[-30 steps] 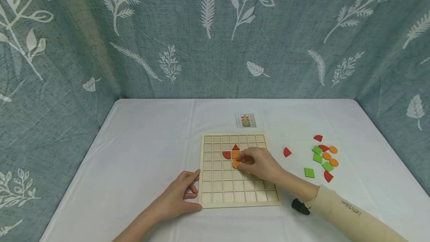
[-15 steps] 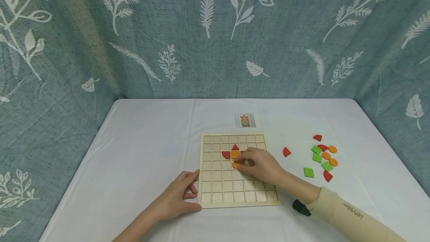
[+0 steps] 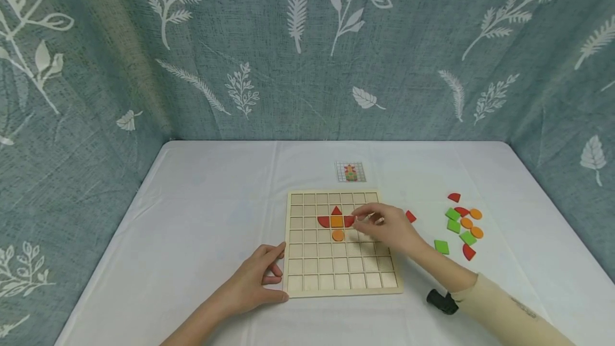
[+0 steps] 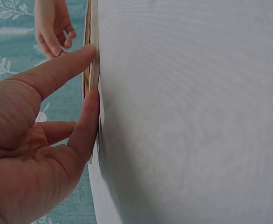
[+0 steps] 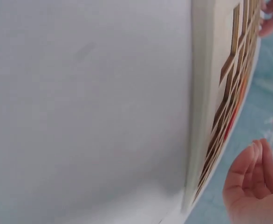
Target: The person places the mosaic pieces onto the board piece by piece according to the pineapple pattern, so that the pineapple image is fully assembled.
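Observation:
A wooden grid board (image 3: 346, 285) lies on the white table. In its cells sit a red triangle (image 3: 336, 211), an orange square (image 3: 337, 221), a red quarter-circle (image 3: 324, 221) left of the square, another red quarter-circle (image 3: 348, 221) right of it, and an orange disc (image 3: 338, 235) below. My right hand (image 3: 386, 226) hovers over the board's right part, fingertips beside the right quarter-circle. In the right wrist view nothing shows between its thumb and fingers. My left hand (image 3: 250, 284) rests its thumb and fingertips against the board's left edge, seen closely in the left wrist view.
Right of the board lie several loose pieces: green squares (image 3: 441, 247), orange discs (image 3: 476, 232) and red quarter-circles (image 3: 468, 252). A pattern card (image 3: 351, 172) lies behind the board. A black object (image 3: 441, 301) is at the right wrist. A patterned curtain (image 3: 288, 84) surrounds the table.
My right hand has let go of the orange disc, leaving it in the cell under the orange square, and has moved to the right. My left hand has stayed at the board's edge.

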### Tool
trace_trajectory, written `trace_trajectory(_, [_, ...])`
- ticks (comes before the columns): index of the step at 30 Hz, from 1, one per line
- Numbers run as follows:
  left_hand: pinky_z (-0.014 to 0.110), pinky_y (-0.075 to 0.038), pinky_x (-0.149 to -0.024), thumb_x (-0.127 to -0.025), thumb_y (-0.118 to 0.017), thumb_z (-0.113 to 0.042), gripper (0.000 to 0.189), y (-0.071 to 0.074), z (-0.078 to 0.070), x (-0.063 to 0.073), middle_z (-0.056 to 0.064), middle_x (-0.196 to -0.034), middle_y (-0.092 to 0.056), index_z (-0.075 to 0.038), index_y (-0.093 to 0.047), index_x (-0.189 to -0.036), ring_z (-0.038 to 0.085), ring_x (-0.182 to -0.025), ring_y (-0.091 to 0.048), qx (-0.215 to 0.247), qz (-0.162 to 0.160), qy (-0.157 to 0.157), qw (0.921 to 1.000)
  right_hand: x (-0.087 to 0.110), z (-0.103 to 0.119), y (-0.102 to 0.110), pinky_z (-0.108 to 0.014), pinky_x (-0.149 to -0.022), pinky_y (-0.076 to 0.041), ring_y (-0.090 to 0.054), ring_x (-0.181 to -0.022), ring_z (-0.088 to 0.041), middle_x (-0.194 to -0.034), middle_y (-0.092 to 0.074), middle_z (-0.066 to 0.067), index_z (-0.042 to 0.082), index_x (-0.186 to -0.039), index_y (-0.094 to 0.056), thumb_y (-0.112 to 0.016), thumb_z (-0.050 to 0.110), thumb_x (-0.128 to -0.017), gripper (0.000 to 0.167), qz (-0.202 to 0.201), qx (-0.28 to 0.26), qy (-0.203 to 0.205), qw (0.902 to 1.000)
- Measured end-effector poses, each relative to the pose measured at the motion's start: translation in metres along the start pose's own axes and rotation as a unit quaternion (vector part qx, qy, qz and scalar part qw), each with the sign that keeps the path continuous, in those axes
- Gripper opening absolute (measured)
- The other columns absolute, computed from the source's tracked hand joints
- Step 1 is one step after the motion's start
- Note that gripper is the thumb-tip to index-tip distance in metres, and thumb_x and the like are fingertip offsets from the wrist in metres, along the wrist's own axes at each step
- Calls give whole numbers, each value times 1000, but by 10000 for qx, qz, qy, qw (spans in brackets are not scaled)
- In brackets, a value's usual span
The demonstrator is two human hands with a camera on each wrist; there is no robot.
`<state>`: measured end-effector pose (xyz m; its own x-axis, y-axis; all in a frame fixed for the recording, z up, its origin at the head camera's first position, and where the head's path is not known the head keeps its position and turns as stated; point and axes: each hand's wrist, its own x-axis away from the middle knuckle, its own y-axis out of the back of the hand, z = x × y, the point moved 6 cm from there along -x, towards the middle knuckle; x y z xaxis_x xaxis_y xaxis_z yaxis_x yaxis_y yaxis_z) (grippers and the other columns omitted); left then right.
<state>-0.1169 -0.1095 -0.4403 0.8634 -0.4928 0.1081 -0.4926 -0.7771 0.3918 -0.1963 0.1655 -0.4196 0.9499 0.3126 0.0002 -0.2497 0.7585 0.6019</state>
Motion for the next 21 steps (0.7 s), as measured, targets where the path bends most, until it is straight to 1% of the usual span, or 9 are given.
trace_trajectory(3, [20,-54,-90,-73,-83,-2,95,0,1,0,17,-129,-40,8,-27,-149,18,-97,-50,-57,-1,32,10000,5,-11,15,-28,-65,-53,-60,-87,-17,-102,-67,1,13,-114,-69,-72,31,-89,30,-273,3,-333,9991])
trace_trajectory(5, [20,-54,-90,-74,-83,-2,94,-1,1,0,16,-129,-40,8,-27,-149,18,-98,-50,-92,5,60,9999,8,-18,25,-29,-67,-53,-60,-88,-18,-102,-67,-1,12,-115,-68,-73,31,-89,33,-449,106,-464,9979])
trace_trajectory(10, [20,-54,-90,-74,-83,-2,94,-1,1,-1,15,-129,-41,7,-27,-149,18,-98,-51,-120,7,97,9999,17,-33,50,-28,-65,-50,-58,-87,-19,-97,-65,-3,11,-116,-67,-74,31,-88,36,-787,571,-674,9930])
trace_trajectory(14, [20,-54,-90,-74,-83,-2,94,-1,1,-1,15,-128,-41,7,-28,-149,18,-98,-51,-127,-11,119,9998,25,-46,65,-27,-63,-51,-59,-90,-20,-104,-66,-6,8,-118,-65,-74,31,-88,39,-943,827,-759,9892])
trace_trajectory(18, [20,-54,-89,-74,-83,-2,94,-1,2,-1,15,-128,-41,7,-28,-149,19,-98,-51,-120,-13,137,9998,35,-62,79,-27,-66,-52,-57,-96,-23,-115,-64,-8,9,-123,-62,-73,38,-88,47,-1010,781,-1068,9861])
trace_trajectory(21, [20,-54,-90,-74,-83,-3,94,-2,2,-2,14,-128,-41,7,-28,-149,18,-98,-51,-103,-5,125,9999,42,-70,89,-27,-68,-52,-55,-100,-24,-116,-62,-10,9,-126,-60,-71,44,-87,53,-1056,657,-1341,9831])
